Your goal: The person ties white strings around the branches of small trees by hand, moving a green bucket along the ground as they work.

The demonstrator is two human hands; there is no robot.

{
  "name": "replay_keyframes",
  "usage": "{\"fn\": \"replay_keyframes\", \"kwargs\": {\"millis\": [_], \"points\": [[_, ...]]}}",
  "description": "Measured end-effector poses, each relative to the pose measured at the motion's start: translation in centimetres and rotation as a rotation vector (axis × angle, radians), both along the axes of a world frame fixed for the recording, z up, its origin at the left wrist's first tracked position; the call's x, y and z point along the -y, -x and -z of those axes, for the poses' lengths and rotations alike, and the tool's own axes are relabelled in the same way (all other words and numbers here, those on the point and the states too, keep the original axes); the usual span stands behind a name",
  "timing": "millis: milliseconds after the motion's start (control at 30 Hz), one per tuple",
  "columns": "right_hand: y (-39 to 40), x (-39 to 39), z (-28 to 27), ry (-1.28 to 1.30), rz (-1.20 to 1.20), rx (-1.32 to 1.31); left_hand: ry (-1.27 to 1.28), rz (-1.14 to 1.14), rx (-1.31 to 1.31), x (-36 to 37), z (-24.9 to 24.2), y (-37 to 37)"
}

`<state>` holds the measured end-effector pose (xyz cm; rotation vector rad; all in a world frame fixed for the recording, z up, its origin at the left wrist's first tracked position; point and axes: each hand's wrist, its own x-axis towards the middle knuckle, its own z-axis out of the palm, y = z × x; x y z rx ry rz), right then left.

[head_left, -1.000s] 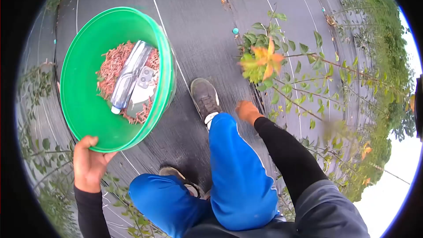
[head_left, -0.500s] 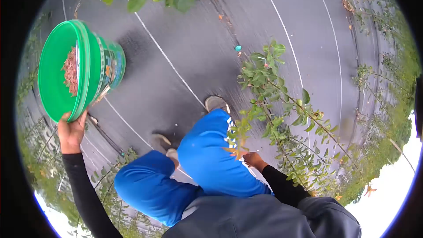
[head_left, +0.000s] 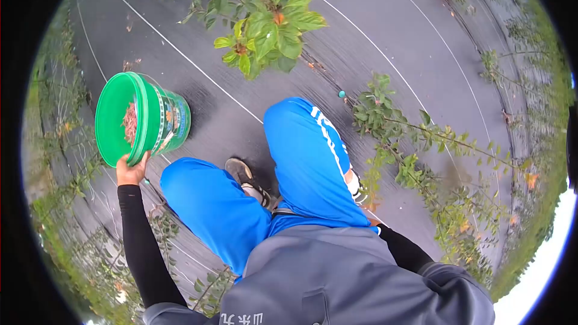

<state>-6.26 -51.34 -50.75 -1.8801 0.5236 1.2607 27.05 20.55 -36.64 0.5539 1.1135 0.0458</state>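
My left hand (head_left: 132,169) grips the rim of a green bucket (head_left: 174,121) at the left of the view. The bucket is tilted, its mouth facing left, and a heap of reddish-brown bits (head_left: 130,124) lies inside. At my right side, my right hand (head_left: 374,222) shows only a small part beside the blue trouser leg; its fingers are hidden.
Black ground fabric (head_left: 229,54) with white lines spreads under my feet. A leafy branch (head_left: 268,36) reaches in at the top. Another leafy plant (head_left: 415,168) stands to the right, with more plant rows at both sides. A small teal disc (head_left: 342,94) lies near it.
The bucket and my left hand have shifted right and down in view. My right hand has become mostly hidden. My legs have moved, and the top branch hangs further into view.
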Motion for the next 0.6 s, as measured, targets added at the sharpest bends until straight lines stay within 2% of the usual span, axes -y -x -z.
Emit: {"fn": "replay_keyframes", "kwargs": {"millis": [67,100,167,233,267,333,367,400,433,467,500,533,567,600], "points": [[0.9,-2.5,-1.7,-0.005,0.059,0.039,-0.028,0.200,0.033,-3.8,4.0,-1.8],[1.3,-3.5,-2.3,-0.010,0.068,0.082,-0.097,0.200,0.085,-4.9,6.0,-1.8],[1.2,-4.6,-4.3,-0.031,0.061,0.201,-0.086,0.156,-0.009,-3.3,4.9,-1.5],[0.1,-5.3,-7.3,-0.021,0.039,0.187,-0.056,0.165,0.056,-3.3,5.1,0.3],[-1.7,-4.5,-7.0,0.069,0.060,-0.238,-0.103,0.212,0.041,-1.8,4.4,-0.2],[-5.3,-5.9,-14.4,0.290,-0.585,0.020,-0.161,0.229,-0.005,-1.2,3.7,0.6],[-6.9,-5.8,-17.4,0.402,-0.639,0.007,-0.156,0.210,0.014,-0.5,3.1,1.3],[-10.2,-6.1,-23.1,0.202,-0.578,0.132,-0.330,0.307,0.086,0.4,2.2,2.4],[-13.5,-7.0,-28.6,0.029,-0.211,0.050,-0.509,0.410,0.151,0.8,1.5,3.3],[-15.7,-6.9,-32.4,-0.053,-0.116,0.162,-0.699,0.296,0.027,1.2,2.0,3.5],[-17.9,-5.6,-34.8,-0.069,-0.041,0.287,-0.704,0.299,0.041,1.2,2.5,3.2],[-19.6,-4.9,-35.9,-0.057,0.038,0.430,-1.040,0.302,0.152,0.5,3.2,3.2],[-22.2,-4.2,-36.0,-0.065,0.017,0.539,-1.375,0.289,0.265,-0.4,3.7,2.7],[-24.7,-3.5,-35.8,-0.074,-0.006,0.638,-2.028,0.382,0.033,-1.7,4.0,2.2]]}}
